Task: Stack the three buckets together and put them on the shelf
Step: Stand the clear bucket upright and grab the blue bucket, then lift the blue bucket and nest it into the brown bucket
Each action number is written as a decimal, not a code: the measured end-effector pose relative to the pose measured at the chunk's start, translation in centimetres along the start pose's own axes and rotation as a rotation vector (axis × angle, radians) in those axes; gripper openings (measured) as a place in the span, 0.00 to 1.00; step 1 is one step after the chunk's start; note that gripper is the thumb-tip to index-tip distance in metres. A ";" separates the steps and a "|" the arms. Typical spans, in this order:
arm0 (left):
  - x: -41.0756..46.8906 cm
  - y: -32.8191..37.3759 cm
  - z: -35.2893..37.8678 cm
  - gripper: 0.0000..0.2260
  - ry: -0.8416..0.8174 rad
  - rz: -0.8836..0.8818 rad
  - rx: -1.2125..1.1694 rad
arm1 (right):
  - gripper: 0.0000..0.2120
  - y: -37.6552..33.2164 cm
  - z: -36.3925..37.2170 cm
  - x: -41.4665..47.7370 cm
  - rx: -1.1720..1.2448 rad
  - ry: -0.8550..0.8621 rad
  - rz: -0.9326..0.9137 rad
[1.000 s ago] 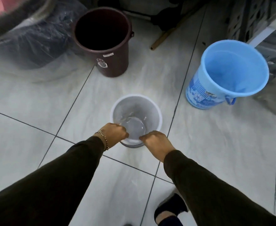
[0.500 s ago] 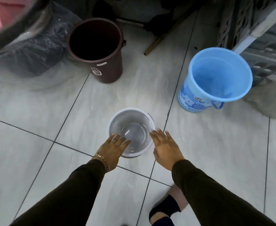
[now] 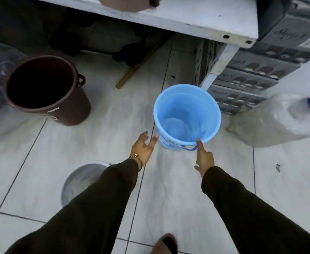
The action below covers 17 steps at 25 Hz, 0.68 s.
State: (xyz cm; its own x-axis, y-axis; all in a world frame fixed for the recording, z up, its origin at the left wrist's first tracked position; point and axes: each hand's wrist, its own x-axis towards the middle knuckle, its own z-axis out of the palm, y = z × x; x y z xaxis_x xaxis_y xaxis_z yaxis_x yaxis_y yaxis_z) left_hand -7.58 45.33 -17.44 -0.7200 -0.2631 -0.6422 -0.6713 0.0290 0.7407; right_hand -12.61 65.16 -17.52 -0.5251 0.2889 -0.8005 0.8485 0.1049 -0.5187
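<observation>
A light blue bucket [image 3: 187, 114] stands upright on the tiled floor at the centre. My left hand [image 3: 143, 147] is open, its fingertips touching the bucket's lower left wall. My right hand [image 3: 203, 157] is open too, one finger touching the near rim beside the handle. A dark brown bucket [image 3: 44, 88] stands upright at the far left. A small clear bucket [image 3: 77, 180] sits on the floor near me, partly hidden by my left sleeve. The white shelf [image 3: 178, 21] runs across the top.
A pinkish pot [image 3: 125, 3] sits on the shelf. Grey crates [image 3: 251, 76] are stacked at the right beside the shelf leg. A filled clear sack [image 3: 275, 121] lies right of the blue bucket. A wooden stick [image 3: 137, 68] and dark bags lie under the shelf.
Both hands let go of the clear bucket, left it on the floor and reached forward to the blue bucket. The view has shifted forward and right, and the shelf has come into sight.
</observation>
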 end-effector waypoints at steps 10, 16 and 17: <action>3.3 5.5 4.3 0.23 0.275 -0.248 -0.203 | 0.20 -2.5 0.5 -0.2 0.391 -0.283 0.091; -4.3 4.6 -8.3 0.26 0.342 -0.184 -0.314 | 0.17 -4.2 0.3 -10.5 -0.072 -0.323 -0.254; -5.8 4.6 -10.5 0.26 0.342 -0.153 -0.339 | 0.17 -4.7 1.0 -12.5 -0.117 -0.357 -0.342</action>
State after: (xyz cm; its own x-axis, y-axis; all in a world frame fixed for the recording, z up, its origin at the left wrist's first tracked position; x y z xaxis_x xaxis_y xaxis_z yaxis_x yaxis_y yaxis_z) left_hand -4.64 36.83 -8.24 -0.4806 -0.5421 -0.6893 -0.6290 -0.3346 0.7017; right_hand -10.14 60.12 -5.40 -0.7468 -0.1216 -0.6538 0.6148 0.2483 -0.7485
